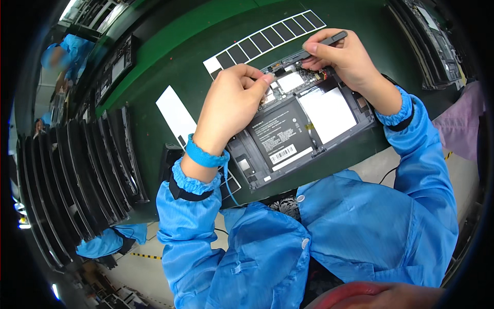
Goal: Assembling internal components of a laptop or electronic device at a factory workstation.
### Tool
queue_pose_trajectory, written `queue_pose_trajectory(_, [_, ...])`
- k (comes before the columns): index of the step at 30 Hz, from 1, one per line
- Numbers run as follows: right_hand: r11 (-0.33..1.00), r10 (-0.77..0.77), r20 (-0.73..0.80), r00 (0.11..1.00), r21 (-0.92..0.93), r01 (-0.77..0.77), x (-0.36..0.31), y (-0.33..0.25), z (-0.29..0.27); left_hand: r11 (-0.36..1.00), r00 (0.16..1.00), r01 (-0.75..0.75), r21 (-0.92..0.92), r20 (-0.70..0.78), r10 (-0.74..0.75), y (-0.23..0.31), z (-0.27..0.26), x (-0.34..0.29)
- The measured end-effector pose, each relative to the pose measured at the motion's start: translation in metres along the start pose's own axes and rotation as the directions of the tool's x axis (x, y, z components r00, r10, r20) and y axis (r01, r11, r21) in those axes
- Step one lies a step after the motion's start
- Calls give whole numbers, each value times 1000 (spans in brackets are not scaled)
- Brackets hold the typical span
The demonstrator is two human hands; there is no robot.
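Observation:
An opened tablet-like device [332, 140] lies on the green bench in front of me, its inside facing up. In it show a black battery [282, 126] with a printed label, a white rectangular panel [329, 116] and a circuit board [274, 95] along the far edge. My left hand [229, 103] is closed over the board's left part, thumb and forefinger pinched together at a small light piece I cannot make out. Between the fingers of my right hand [350, 61] is a dark, slim tool that looks like tweezers [332, 41]; its tip is hidden near the board.
Beyond the device lies a white strip with black rectangular stickers [261, 42]; a white sheet [176, 112] is at its left. Dark panels [77, 175] stand in a row at left, more [427, 49] at far right. A blue wrist strap [205, 154] trails a cord. A co-worker [77, 51] is upper left.

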State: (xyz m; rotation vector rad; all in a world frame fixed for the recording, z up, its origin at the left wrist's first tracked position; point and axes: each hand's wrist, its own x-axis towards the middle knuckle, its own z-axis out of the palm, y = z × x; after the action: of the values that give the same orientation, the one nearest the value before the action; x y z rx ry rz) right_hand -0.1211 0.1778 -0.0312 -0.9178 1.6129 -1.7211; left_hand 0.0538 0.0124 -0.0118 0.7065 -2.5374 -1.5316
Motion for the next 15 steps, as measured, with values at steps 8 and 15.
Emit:
queue_pose_trajectory(8, [999, -41, 23, 999, 19, 41, 1, 7, -5, 991, 998, 45, -123, 48, -39, 3, 6, 16])
queue_pose_trajectory(15, [987, -34, 27, 999, -154, 37, -1, 8, -4, 991, 987, 136, -2, 88, -135, 19, 2, 25])
